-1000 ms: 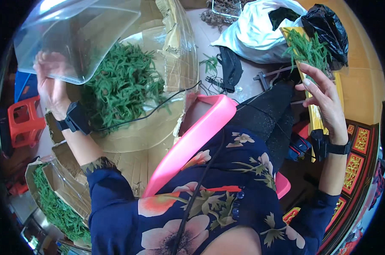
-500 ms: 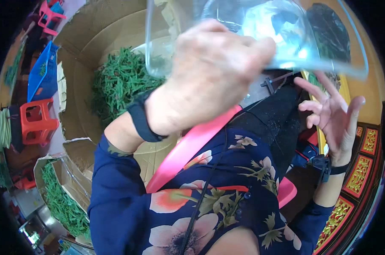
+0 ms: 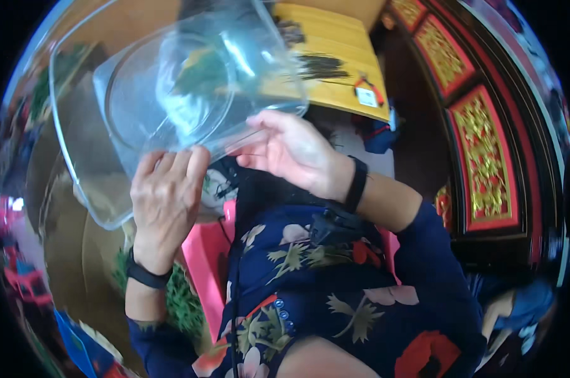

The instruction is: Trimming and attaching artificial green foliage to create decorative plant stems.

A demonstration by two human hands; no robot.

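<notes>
Clear tub (image 3: 178,107) stretching ahead-left of your grip
Your left hand (image 3: 168,192) clasps its near edge; your right hand (image 3: 291,154), just rightward, I cannot tell if pinching.

Bare left hand (image 3: 167,195): back uppermost, fingers curled in a grip; bare left forearm (image 3: 144,303) near vertical. Bare right hand (image 3: 292,154): just beside it, thumb extended, fingers partly bent; bare right forearm (image 3: 389,199) slanting inward.
</notes>
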